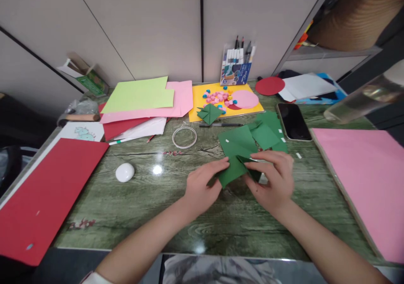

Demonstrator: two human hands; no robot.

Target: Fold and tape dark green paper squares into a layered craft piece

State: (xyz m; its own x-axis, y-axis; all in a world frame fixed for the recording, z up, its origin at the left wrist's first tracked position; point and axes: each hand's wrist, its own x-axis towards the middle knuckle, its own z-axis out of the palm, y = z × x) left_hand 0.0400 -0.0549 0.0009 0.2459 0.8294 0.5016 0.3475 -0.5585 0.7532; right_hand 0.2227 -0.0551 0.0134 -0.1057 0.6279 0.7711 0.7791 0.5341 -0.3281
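Observation:
A partly folded piece of green paper [232, 171] is held between my two hands, above the near middle of the table. My left hand [203, 185] pinches its left edge between thumb and fingers. On the other side, my right hand [274, 179] grips a raised, darker fold of the same paper. Just beyond lie more green paper pieces [237, 139], overlapping one another, with small white scraps on them. A finished-looking folded green paper shape [209, 114] with pointed tips rests farther back, at the front edge of a yellow sheet [197, 103].
Small pink and blue pieces [217, 96] are scattered on the yellow sheet. A phone [294, 122] and a pink stack [362, 179] lie to the right. On the left are a red sheet [53, 187], a white egg-shaped object [125, 172] and a ring [184, 137]. A marker pack [236, 67] leans behind.

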